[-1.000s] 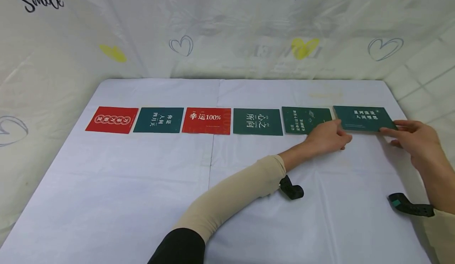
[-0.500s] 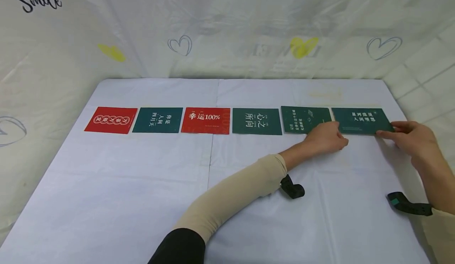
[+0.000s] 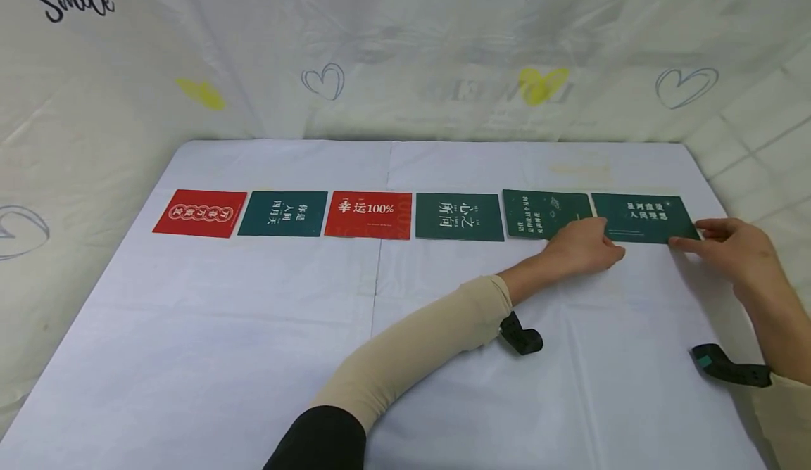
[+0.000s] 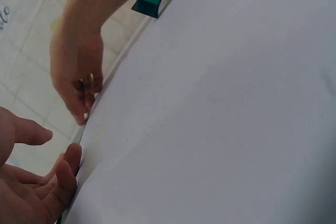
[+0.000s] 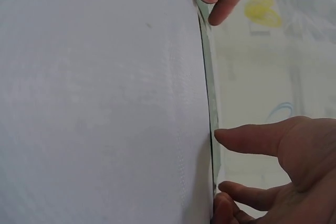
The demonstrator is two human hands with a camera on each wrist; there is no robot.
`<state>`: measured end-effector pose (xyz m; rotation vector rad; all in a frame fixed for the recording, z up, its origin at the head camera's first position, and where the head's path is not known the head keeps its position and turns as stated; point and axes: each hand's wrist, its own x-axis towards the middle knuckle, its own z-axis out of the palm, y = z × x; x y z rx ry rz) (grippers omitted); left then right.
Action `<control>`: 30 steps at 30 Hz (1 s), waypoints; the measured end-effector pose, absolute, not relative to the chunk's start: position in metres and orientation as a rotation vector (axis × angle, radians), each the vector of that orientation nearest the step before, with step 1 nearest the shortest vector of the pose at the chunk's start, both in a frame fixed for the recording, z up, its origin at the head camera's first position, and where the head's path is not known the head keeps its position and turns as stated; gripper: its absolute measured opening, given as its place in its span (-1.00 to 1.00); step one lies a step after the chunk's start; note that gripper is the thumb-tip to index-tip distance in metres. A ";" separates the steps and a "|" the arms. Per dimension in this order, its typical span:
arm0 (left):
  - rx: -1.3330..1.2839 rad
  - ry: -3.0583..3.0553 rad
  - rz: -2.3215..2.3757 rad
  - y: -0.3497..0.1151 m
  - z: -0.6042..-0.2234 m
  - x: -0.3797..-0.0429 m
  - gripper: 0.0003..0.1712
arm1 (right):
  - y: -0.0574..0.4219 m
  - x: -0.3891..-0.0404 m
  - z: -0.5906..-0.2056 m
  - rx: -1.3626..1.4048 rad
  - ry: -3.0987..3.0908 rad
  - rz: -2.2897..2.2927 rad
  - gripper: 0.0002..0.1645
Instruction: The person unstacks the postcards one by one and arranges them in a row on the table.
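My left hand (image 3: 579, 245) reaches across to the left end of the rightmost dark green card (image 3: 646, 218). Its fingertips touch the card's edge, while the left thumb (image 4: 34, 132) stays apart from it in the left wrist view. At the other end, my right hand (image 3: 735, 248) holds the near right corner between thumb and forefinger. That card lies nearly flat, its left edge close to a green card (image 3: 522, 213) partly behind my left hand. In the right wrist view the rightmost card (image 5: 211, 93) shows only as a thin edge.
Leftward the row continues with a green card (image 3: 459, 217), a red card (image 3: 367, 215), a teal card (image 3: 282, 214) and another red card (image 3: 199, 214). All lie on a white-covered table (image 3: 253, 357). Behind it hangs a pale printed curtain (image 3: 405, 48).
The rightmost card has come slightly toward me and lowered onto the table, lining up closer with the row. Both hands have moved only a little with it.
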<state>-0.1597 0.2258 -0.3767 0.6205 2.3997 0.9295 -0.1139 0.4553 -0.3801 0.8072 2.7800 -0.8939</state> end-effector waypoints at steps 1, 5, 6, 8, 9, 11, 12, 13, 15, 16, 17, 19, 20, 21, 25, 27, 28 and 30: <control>0.610 2.381 0.963 0.225 -0.377 -0.160 -0.35 | 0.455 -0.114 -0.380 0.804 2.783 -0.887 -0.02; 0.616 2.330 1.132 0.219 -0.382 -0.161 -0.31 | 0.452 -0.114 -0.376 0.785 2.794 -0.875 0.04; 0.631 2.327 1.164 0.217 -0.383 -0.162 -0.33 | 0.451 -0.114 -0.375 0.775 2.807 -0.878 0.04; 0.674 2.347 1.194 0.212 -0.383 -0.164 -0.36 | 0.448 -0.115 -0.373 0.760 2.835 -0.884 0.07; 0.692 2.361 1.195 0.210 -0.382 -0.165 -0.37 | 0.446 -0.116 -0.372 0.757 2.851 -0.890 0.08; 0.739 2.398 1.172 0.204 -0.379 -0.168 -0.38 | 0.442 -0.117 -0.369 0.743 2.899 -0.891 0.08; 0.767 2.421 1.152 0.200 -0.377 -0.170 -0.38 | 0.439 -0.117 -0.367 0.736 2.923 -0.890 0.08; 0.792 2.443 1.132 0.196 -0.375 -0.172 -0.38 | 0.436 -0.118 -0.365 0.724 2.951 -0.882 0.07; 0.823 2.481 1.088 0.186 -0.372 -0.175 -0.37 | 0.429 -0.121 -0.362 0.688 3.010 -0.858 0.05; 0.839 2.502 1.066 0.180 -0.370 -0.177 -0.36 | 0.426 -0.122 -0.359 0.664 3.035 -0.850 0.04; 0.851 2.524 1.045 0.174 -0.369 -0.179 -0.36 | 0.422 -0.124 -0.358 0.637 3.062 -0.837 0.03; 0.859 2.571 1.006 0.162 -0.367 -0.183 -0.34 | 0.415 -0.128 -0.355 0.586 3.100 -0.828 0.02; 0.861 2.594 0.987 0.156 -0.366 -0.185 -0.33 | 0.411 -0.130 -0.354 0.563 3.110 -0.828 0.03; 0.870 2.620 0.966 0.151 -0.366 -0.187 -0.32 | 0.407 -0.131 -0.353 0.535 3.118 -0.834 0.04; 0.935 2.737 0.880 0.130 -0.362 -0.194 -0.26 | 0.396 -0.137 -0.350 0.390 3.130 -0.909 0.07; 0.971 2.798 0.820 0.121 -0.359 -0.197 -0.23 | 0.391 -0.140 -0.349 0.315 3.131 -0.956 0.07; 0.985 2.825 0.789 0.117 -0.358 -0.198 -0.22 | 0.389 -0.141 -0.350 0.286 3.130 -0.974 0.06; 1.006 2.873 0.728 0.107 -0.356 -0.201 -0.20 | 0.384 -0.143 -0.350 0.253 3.131 -0.988 0.06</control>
